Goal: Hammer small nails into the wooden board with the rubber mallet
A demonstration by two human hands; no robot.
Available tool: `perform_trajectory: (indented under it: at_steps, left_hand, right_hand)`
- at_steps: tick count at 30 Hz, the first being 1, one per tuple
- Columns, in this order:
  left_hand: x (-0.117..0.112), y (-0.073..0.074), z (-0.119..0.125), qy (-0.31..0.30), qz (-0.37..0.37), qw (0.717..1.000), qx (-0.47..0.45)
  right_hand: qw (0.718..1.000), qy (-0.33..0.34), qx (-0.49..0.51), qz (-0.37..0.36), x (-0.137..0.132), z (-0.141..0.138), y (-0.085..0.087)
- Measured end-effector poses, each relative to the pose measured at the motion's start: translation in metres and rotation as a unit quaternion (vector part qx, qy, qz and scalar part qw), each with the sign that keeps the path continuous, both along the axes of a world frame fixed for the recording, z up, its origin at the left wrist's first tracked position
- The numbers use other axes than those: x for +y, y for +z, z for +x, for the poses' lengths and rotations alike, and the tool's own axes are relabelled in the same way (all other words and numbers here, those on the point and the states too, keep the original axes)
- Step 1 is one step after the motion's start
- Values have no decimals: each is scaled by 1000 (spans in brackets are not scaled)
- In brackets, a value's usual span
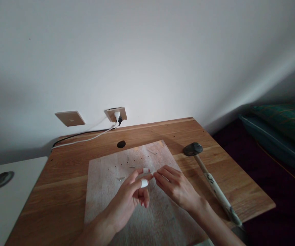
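Left hand (130,201) and right hand (175,188) meet fingertip to fingertip above pale board (103,205) on wooden surface (60,177). Left thumb and forefinger wear white tape wraps (144,183), pinched narrow. Right fingertips closed at upper wrap; anything between them too small to tell. Loose nails (122,178) on board just beyond left hand. Hammer (215,189) lies right of board, long axis far-to-near, head at far end, right hand nearer.
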State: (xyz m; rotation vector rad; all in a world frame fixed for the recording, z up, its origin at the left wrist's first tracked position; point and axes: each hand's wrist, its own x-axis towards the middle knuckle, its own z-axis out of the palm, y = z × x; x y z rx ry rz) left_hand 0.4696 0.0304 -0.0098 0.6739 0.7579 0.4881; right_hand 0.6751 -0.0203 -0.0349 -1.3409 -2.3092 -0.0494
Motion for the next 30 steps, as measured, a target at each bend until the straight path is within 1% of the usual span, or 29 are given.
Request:
perform_trajectory:
  at_steps: [5, 9, 12, 17, 22, 25, 27, 30]
  left_hand:
    - [-2, 1, 0, -21, 13, 1000, 4]
    - [-1, 0, 0, -18, 16, 1000, 3]
    - [0, 1, 0, -14, 12, 1000, -1]
    - [-1, 3, 1, -10, 10, 1000, -3]
    - [-5, -3, 2, -5, 3, 1000, -16]
    - [-6, -4, 3, -3, -1, 999, -32]
    - [-6, -2, 2, -19, 18, 999, -28]
    - [-8, -1, -4, -85, 80, 993, 14]
  right_hand:
    - [999, 1, 37, -15, 1, 0, -1]
    - [996, -10, 83, -26, 1, 2, -3]
    - [995, -2, 99, -27, 1, 5, -2]
    - [998, 14, 51, -27, 3, 4, 2]
    - [1000, 7, 8, -14, 2, -1, 0]
    - [1000, 0, 9, -4, 1, -4, -2]
    - [1000, -11, 24, -4, 2, -6, -1]
    - [995, -41, 87, -14, 5, -6, 4]
